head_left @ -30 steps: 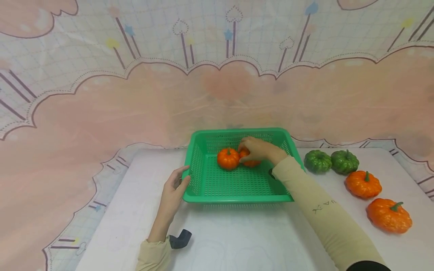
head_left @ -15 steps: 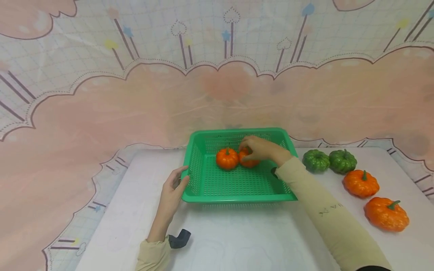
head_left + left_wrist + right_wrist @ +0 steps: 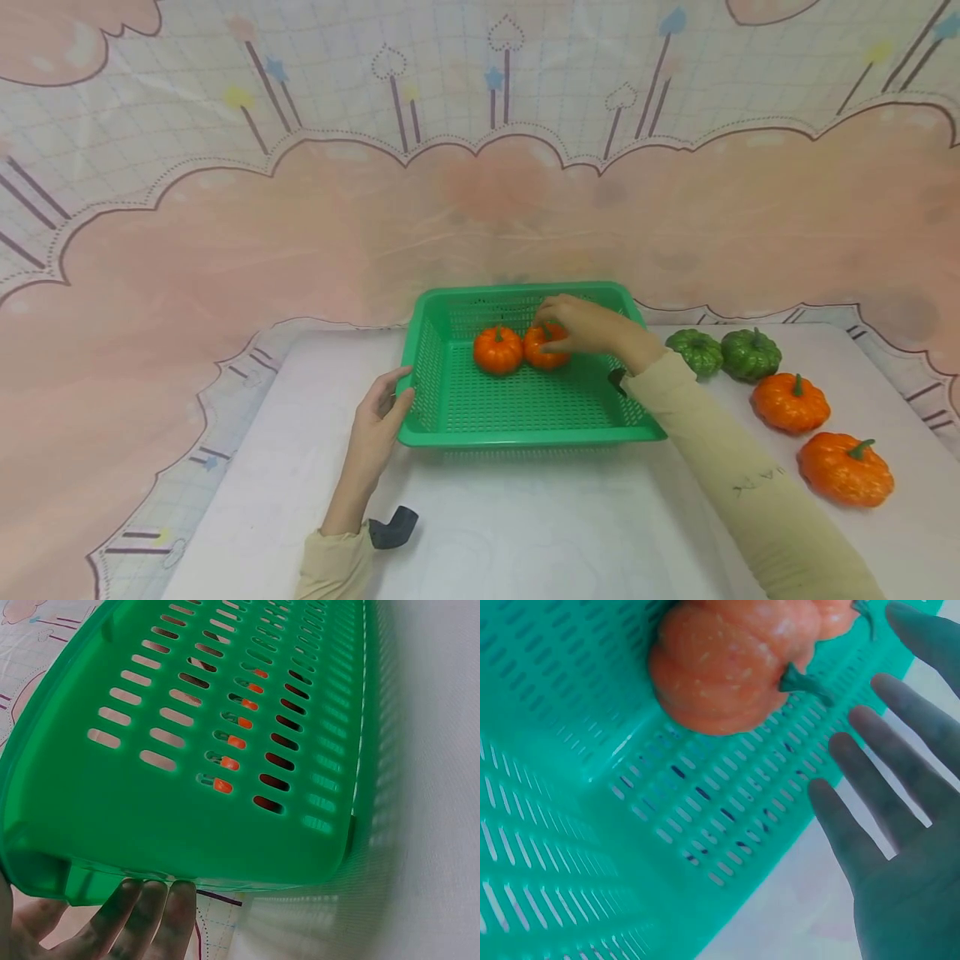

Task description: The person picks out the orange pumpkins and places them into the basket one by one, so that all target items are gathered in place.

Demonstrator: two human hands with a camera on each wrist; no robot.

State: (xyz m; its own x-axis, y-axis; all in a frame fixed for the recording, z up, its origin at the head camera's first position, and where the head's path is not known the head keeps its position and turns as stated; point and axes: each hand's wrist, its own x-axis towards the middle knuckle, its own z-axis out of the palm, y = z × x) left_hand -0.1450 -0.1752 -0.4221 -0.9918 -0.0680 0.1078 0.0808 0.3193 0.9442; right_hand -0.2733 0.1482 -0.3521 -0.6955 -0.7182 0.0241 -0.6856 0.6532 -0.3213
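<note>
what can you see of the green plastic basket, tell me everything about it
The green rectangular basket, plastic by its look, has slotted walls, a perforated floor and a plain, wide rim with rounded corners. It stands upright on the white tabletop, open side up. Two ribbed orange pumpkins sit inside, towards the back. The person's left hand touches its left rim; the right arm hides part of its right side.

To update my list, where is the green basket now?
The green basket stands near the head view's middle, between the left hand and the leftmost green pumpkin.
</note>
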